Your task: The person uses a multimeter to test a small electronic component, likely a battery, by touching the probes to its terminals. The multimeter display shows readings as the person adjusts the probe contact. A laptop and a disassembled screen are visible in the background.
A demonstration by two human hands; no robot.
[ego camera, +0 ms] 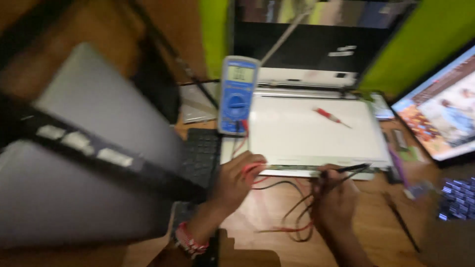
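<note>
Bench: you work at a brown wooden tabletop [257, 207]; the view is motion-blurred, so fine detail is soft.
Panel: a flat white rectangular display panel [307, 133] lies face up mid-bench, its near edge right at your hands.
Meter: a blue handheld multimeter with a grey screen [237, 94] stands tilted at the panel's left edge, its red and black leads [292, 217] trailing down over the wood.
Left hand: your left hand [237, 185] is closed around the red probe [253, 168], pinching it at the panel's near left edge.
Right hand: your right hand [336, 198] grips the black probe [354, 168] pen-style, tip laid along the thin strip on the near edge.
Small tool: a red-handled screwdriver [329, 115] rests loose on the panel, well apart from both hands.
Step in hand: by my reading, you are probing contacts along that edge strip.
Next move: it likely calls for steady tips on two points and a glance up at the meter; whether either tip touches a contact, I cannot tell.
</note>
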